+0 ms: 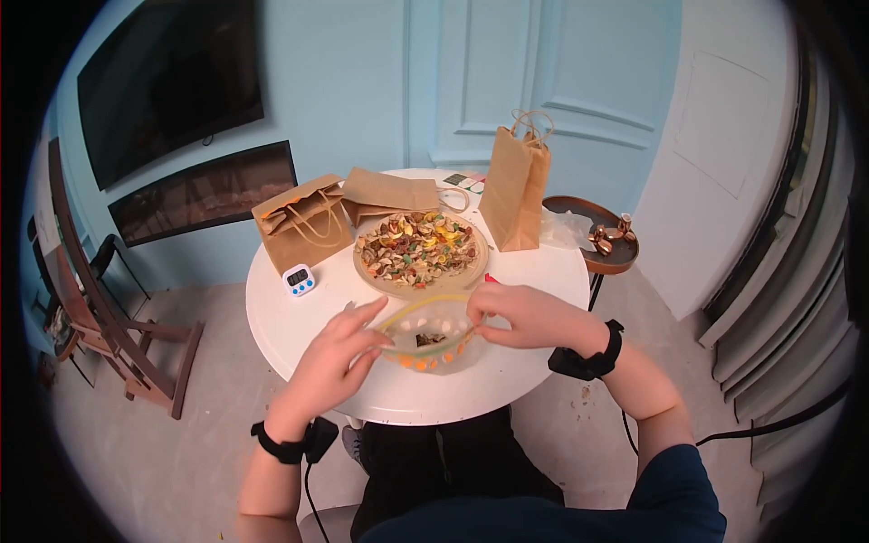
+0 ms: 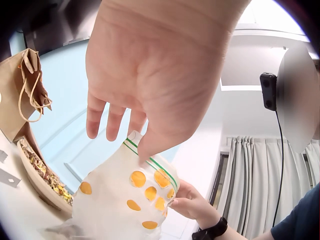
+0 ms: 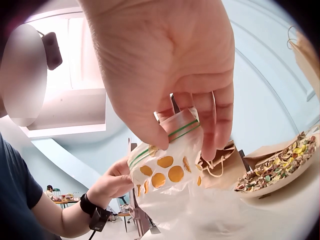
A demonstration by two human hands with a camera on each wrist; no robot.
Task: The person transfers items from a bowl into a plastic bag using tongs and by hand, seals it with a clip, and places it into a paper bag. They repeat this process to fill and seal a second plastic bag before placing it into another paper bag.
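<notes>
A clear zip-lock bag (image 1: 430,365) with orange dots and a green-lined zip stands between my hands over the near side of the white table, its mouth spread apart. A few dark dried bits (image 1: 429,340) show inside it. My left hand (image 1: 333,360) pinches the left side of the rim between thumb and index finger, other fingers extended, as the left wrist view shows. On the opposite side my right hand (image 1: 520,317) pinches the rim with thumb and fingers. Just beyond the bag sits a round tan plate (image 1: 391,287) heaped with colourful dried petals and leaves (image 1: 421,246).
Brown paper bags surround the plate: one at left (image 1: 303,226), one lying behind (image 1: 394,192), one upright at right (image 1: 514,195). A white timer (image 1: 298,281) stands at the left. Crumpled clear plastic (image 1: 566,229) lies near a round side table (image 1: 625,265) at the right.
</notes>
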